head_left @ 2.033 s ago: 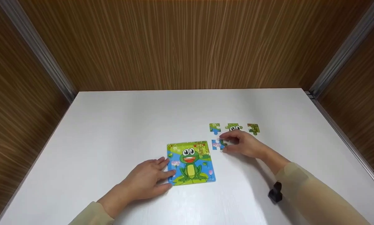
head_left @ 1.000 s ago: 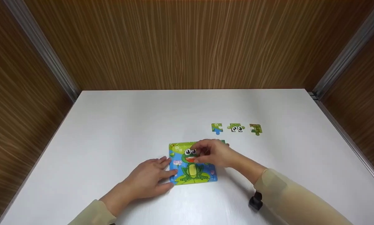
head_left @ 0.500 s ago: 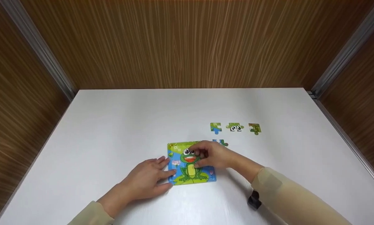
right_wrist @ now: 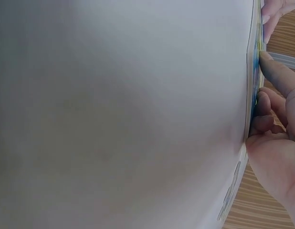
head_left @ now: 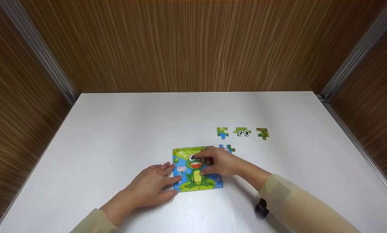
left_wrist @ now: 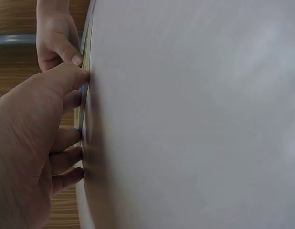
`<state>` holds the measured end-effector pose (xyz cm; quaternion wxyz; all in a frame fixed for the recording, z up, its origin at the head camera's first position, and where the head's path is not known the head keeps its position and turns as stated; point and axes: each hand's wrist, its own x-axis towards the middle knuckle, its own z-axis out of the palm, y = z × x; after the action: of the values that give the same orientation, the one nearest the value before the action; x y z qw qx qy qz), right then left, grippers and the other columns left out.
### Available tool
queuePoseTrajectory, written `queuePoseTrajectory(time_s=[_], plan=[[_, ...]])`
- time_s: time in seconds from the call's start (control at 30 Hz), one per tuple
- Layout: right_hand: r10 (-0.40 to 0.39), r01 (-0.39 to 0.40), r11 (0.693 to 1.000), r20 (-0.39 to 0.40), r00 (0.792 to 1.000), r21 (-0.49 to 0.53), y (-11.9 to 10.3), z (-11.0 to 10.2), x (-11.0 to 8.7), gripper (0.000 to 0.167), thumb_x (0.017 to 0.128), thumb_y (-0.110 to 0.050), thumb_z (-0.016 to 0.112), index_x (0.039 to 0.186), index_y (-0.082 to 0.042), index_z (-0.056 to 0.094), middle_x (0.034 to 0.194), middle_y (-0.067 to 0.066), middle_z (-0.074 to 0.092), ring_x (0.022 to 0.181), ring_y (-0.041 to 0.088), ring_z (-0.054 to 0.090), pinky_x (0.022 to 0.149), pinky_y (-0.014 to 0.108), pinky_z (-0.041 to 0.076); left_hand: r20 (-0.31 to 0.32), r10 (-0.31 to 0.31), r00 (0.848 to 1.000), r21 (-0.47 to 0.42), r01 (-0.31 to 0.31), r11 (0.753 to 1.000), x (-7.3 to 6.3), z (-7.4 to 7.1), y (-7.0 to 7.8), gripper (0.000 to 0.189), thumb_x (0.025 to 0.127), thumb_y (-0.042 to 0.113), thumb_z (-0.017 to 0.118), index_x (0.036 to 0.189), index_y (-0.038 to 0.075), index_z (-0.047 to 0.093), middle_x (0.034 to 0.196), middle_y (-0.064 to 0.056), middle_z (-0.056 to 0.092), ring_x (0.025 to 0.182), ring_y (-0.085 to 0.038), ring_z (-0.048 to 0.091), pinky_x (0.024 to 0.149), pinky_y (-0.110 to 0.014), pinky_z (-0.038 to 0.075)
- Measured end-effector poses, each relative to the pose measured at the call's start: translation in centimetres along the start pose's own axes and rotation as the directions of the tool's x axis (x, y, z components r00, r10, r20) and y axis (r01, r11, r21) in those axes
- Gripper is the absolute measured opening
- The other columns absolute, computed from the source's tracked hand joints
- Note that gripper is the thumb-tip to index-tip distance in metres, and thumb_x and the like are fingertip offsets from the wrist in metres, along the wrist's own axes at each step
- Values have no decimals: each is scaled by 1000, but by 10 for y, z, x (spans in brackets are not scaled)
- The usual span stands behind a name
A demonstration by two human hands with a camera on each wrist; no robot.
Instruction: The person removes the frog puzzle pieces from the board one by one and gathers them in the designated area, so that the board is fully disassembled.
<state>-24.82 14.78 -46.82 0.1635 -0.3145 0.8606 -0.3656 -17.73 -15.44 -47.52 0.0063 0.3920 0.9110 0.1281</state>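
A square frog puzzle board lies flat on the white table. My left hand rests along its left side, fingers extended, with the index fingertip on the board and the thumb by the lower left corner. Over the board's right half is my right hand. Its thumb and index finger are bent and set apart on the frog's face and body, apparently pinching a puzzle piece between them, whose edges blend into the printed picture. In the right wrist view, the right fingertips meet the board, and the other fingers are curled under.
Behind the board lie three loose puzzle pieces in a row: green-and-blue, frog eyes and tree. A flower piece sits partly hidden by the right hand. Wood-grain panels enclose the table. A black item shows below the right sleeve.
My right hand has moved left from the loose pieces onto the board, then shifted only slightly. The left hand has stayed at the board's left side.
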Motion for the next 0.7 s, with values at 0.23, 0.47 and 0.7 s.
queuePoseTrajectory(time_s=[0.23, 0.47, 0.7], plan=[[24, -25, 1000, 11, 1000, 4, -3, -1, 1, 51, 91, -17, 86, 139, -10, 70, 108, -2, 62, 93, 16, 55, 81, 28, 49, 10, -5, 1000, -6, 5, 1000, 0, 0, 0, 45, 101, 43, 64, 140, 22, 73, 151, -19, 58, 143, -35, 54, 113, -54, 46], [32, -31, 999, 29, 999, -7, -6, -2, 3, 51, 92, -15, 86, 139, -8, 68, 106, -2, 62, 92, 15, 55, 81, 28, 49, -3, 6, 1000, 9, -6, 1000, 1, 0, -1, 45, 102, 44, 64, 140, 22, 73, 150, -20, 59, 141, -35, 55, 112, -54, 48], [35, -34, 999, 37, 999, -15, -8, -3, 4, 50, 92, -14, 85, 138, -8, 67, 104, -1, 62, 91, 16, 55, 81, 30, 48, -1, 5, 1000, 7, -5, 1000, 1, 0, -1, 45, 102, 44, 64, 140, 22, 73, 150, -19, 58, 142, -35, 55, 112, -54, 47]])
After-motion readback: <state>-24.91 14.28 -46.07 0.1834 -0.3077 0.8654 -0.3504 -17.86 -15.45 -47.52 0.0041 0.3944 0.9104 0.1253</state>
